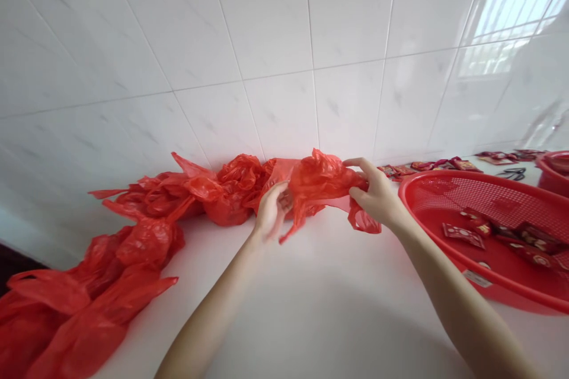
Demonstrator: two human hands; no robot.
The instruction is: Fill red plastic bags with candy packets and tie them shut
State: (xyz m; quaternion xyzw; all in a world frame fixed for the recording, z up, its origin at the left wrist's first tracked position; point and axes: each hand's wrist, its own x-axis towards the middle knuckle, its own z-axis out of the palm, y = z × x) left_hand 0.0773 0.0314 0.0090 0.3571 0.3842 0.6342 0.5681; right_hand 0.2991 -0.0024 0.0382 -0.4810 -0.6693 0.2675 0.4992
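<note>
Both hands are raised over the far edge of a white table (311,296), close to a tiled wall (267,41), and both hold one crumpled red bag (320,180). The bag hangs between them just above the table top, bunched and wrinkled, with a loose flap trailing down below each hand.

The left hand (271,210) is closed on the bag's lower left part. Its fingers curl in around the thin plastic and the thumb side faces the wall. The right hand (377,192) pinches the bag's right end between thumb and fingers, with the forefinger stretched out over the top of the bunched plastic. The hands are near each other but do not touch; only the bag joins them.

To the left of the held bag lies a long pile (146,231) of the same red bags. It runs along the foot of the wall and then curves toward the near left corner of the table. The held bag's left side sits against the nearest bags of that pile — whether it is still tangled with them cannot be told.

Just right of the right hand stands a wide red basket (489,198) with a mesh wall, and small red packets (463,234) lie scattered on its floor. More of these wrappers (422,166) lie in a row on the table behind the basket, along the wall. At the far right edge a red tub (553,169) shows in part, with a small dark object beside it that is too small to tell.
</note>
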